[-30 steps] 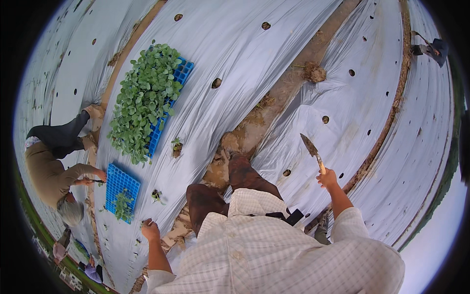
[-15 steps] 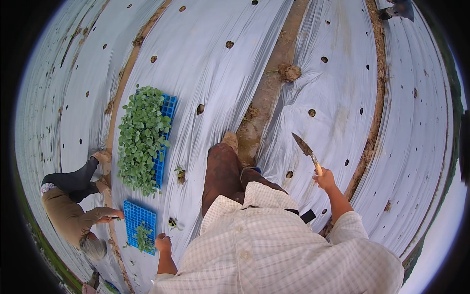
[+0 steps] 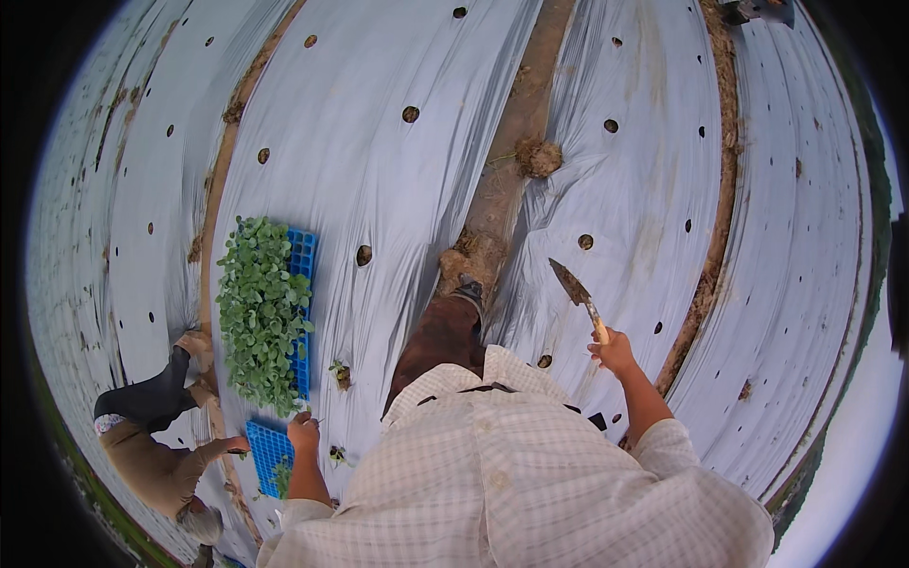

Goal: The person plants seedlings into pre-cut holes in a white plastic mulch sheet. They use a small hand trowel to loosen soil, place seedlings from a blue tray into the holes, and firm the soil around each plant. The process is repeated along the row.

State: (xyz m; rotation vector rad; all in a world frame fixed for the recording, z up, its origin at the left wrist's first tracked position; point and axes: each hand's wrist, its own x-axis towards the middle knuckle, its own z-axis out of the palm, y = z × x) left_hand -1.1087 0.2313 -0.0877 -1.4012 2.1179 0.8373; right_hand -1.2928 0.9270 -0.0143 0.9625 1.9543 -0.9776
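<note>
My right hand (image 3: 615, 352) is closed round the wooden handle of a trowel (image 3: 572, 283). Its soil-stained pointed blade is held up over the silver plastic mulch (image 3: 644, 256). At the left, my left hand (image 3: 303, 434) hangs by the upper corner of a blue seedling tray (image 3: 270, 443) that is mostly bare, with a few seedlings at its lower end. The fingers look pinched; what they hold, if anything, is too small to make out. Just beyond lies a second blue tray (image 3: 301, 260), largely covered by leafy green seedlings (image 3: 260, 322).
Another person (image 3: 151, 454) bends at the left, a hand at the nearer tray. Planting holes (image 3: 364, 256) dot the mulch. Seedlings (image 3: 340, 375) stand in two holes beside my left arm. My foot is in the muddy furrow (image 3: 488, 227), with a soil clump (image 3: 539, 158) ahead.
I have stepped forward along the furrow, so the ground and trays have shifted down in view. My left hand has moved forward from the nearer tray's lower end to its upper corner.
</note>
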